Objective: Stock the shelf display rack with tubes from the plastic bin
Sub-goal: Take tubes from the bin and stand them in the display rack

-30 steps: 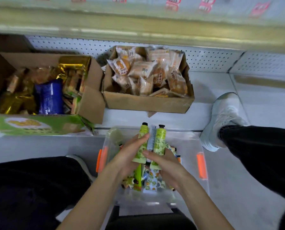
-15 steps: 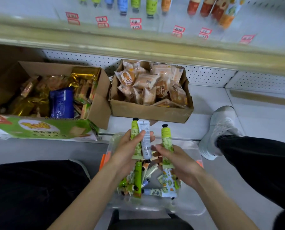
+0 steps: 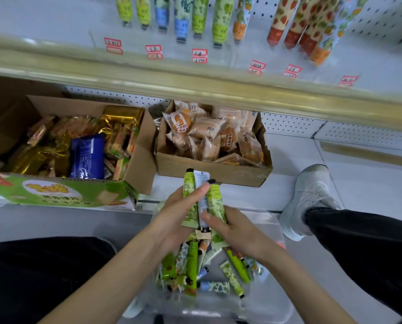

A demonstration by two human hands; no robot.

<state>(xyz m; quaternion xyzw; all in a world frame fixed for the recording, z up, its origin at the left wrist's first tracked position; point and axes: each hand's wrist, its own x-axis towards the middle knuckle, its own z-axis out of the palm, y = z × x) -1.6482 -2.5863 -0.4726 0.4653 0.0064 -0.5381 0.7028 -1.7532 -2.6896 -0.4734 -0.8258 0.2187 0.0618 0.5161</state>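
The person wore black trousers [image 3: 370, 253], with a dark leg on either side of the plastic bin [image 3: 269, 298]. Right of the bin was a pale grey knit sneaker [image 3: 312, 197] with matching laces and a white sole. Both forearms [image 3: 115, 281] were bare.

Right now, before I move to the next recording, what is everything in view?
plastic bin: one, clear, on the floor
held tubes: three, two green and one white, bunched above the bin
loose tubes: many, mostly green, heaped in the bin
displayed tubes: a row, green, blue, orange, red, upper rack
price tags: several, red and white, along the rack's front
left box: one, brown, lower shelf, gold and blue packets
right box: one, brown, lower shelf, bread packets
shoe: one, pale grey, right of the bin
left hand: one, grips the held tubes
right hand: one, grips the held tubes
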